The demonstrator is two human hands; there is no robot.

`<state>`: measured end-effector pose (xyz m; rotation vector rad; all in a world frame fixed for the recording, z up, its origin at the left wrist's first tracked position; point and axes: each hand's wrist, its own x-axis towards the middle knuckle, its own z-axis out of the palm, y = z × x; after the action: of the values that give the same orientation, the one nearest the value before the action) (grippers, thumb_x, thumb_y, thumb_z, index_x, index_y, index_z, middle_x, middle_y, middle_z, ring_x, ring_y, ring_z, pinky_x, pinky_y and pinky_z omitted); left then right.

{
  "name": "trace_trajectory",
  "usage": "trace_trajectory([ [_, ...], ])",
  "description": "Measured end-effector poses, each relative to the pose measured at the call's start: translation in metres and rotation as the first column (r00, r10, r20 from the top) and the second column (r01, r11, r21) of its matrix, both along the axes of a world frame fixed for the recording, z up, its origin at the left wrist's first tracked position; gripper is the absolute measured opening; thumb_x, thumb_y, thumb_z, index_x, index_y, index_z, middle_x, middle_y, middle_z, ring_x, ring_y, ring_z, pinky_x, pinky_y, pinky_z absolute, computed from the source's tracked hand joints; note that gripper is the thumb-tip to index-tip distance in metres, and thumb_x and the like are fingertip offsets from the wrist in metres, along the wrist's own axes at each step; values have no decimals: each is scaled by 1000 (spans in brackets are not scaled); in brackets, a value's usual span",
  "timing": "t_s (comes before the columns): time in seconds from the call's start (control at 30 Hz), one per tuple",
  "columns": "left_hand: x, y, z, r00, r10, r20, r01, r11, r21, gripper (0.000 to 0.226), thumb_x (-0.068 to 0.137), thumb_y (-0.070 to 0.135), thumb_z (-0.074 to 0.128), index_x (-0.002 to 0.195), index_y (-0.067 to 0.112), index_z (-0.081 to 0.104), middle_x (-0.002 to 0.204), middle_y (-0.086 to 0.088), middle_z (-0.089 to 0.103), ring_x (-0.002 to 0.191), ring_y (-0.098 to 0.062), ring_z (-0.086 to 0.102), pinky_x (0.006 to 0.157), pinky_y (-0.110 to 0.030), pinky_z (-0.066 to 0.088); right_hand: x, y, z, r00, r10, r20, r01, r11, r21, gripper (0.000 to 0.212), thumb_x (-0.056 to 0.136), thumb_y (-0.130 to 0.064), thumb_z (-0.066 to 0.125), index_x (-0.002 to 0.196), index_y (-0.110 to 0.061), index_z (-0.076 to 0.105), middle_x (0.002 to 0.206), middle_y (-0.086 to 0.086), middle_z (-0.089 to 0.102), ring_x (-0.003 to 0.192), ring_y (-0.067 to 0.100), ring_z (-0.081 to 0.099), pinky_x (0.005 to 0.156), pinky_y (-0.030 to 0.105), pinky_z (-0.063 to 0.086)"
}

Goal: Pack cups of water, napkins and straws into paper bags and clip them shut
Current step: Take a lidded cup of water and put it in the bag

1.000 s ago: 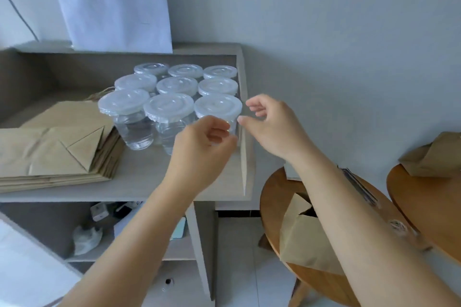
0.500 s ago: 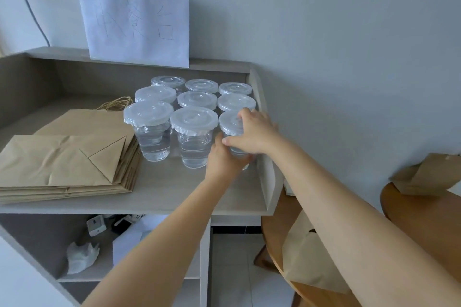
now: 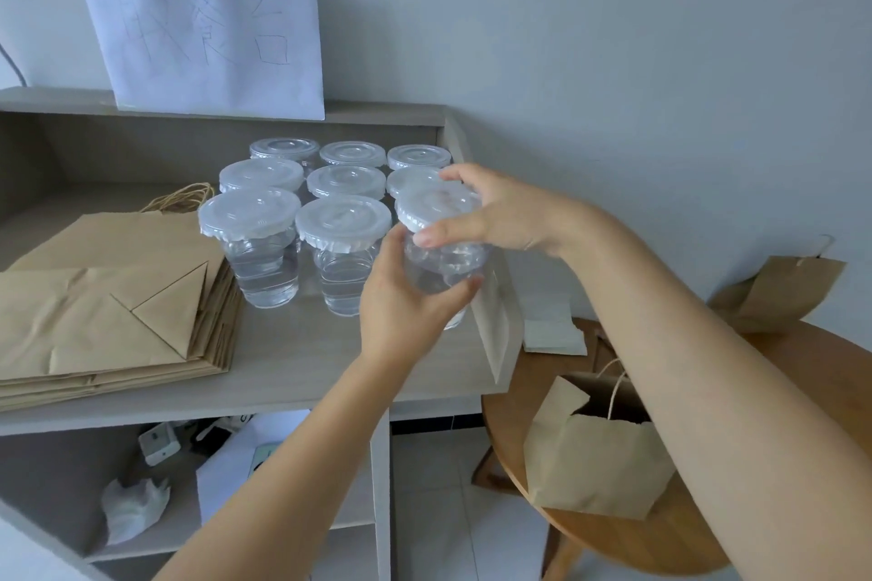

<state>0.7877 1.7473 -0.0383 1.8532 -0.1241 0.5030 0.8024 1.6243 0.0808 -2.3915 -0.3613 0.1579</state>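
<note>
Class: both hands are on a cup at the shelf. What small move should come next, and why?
Probably carry the cup, gripped by the left hand and right hand, right and down to the open bag, which stands ready on the table.

a white sheet of paper [image 3: 207,28] with hand-drawn characters leans against the grey wall [image 3: 613,38] on top of the wooden shelf unit [image 3: 292,377]. in the lower compartment lie a crumpled white wad [image 3: 134,505], a small white device [image 3: 158,443] and a white sheet [image 3: 245,472]. a round wooden table [image 3: 802,368] stands just right of the shelf, over a tiled floor [image 3: 453,524].
</note>
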Motion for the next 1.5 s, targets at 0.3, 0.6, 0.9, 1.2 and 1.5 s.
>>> trace_trajectory([
  [0.3, -43, -33, 37, 970, -230, 80, 229, 973, 17, 93, 55, 64, 74, 133, 29, 38, 123, 18, 53, 114, 0, 48, 91, -19, 43, -51, -45, 39, 981, -76, 181, 93, 992, -87, 107, 42, -69, 67, 138, -29, 40, 130, -19, 46, 118, 2, 46, 94, 24, 40],
  [0.6, -41, -118, 9, 750, -661, 41, 662, 749, -29, 48, 83, 38, 59, 127, 42, 41, 114, 27, 59, 107, 4, 56, 83, -7, 43, -65, -148, 0, 953, -270, 134, 285, 952, -112, 111, 44, -61, 75, 142, -24, 38, 141, -11, 38, 127, 5, 38, 97, 23, 33],
  [0.9, 56, -200, -99, 813, -392, -430, 532, 801, 275, 25, 100, 23, 40, 91, 15, 61, 87, -6, 63, 81, -18, 56, 68, -26, 40, -19, -264, -96, 929, -360, 87, 370, 898, -236, 115, 58, -61, 76, 149, -23, 17, 136, -7, 27, 130, 13, 27, 92, 27, 28],
  [1.2, 100, -267, -171, 779, -276, -563, 626, 394, 672, 27, 99, 20, 38, 105, 18, 64, 100, -2, 67, 89, -20, 61, 79, -33, 51, 23, -334, -159, 944, -318, 85, 328, 928, -179, 116, 55, -64, 75, 148, -27, 16, 124, -15, 25, 119, 6, 27, 91, 28, 31],
  [1.5, 94, -277, -197, 740, -198, -643, 664, 66, 744, 116, 57, 86, 53, 141, 9, 34, 144, -10, 42, 135, -30, 35, 114, -44, 23, 21, -362, -195, 945, -326, 22, 325, 932, -160, 110, 58, -60, 76, 146, -28, 18, 124, -15, 26, 117, 8, 30, 93, 30, 35],
])
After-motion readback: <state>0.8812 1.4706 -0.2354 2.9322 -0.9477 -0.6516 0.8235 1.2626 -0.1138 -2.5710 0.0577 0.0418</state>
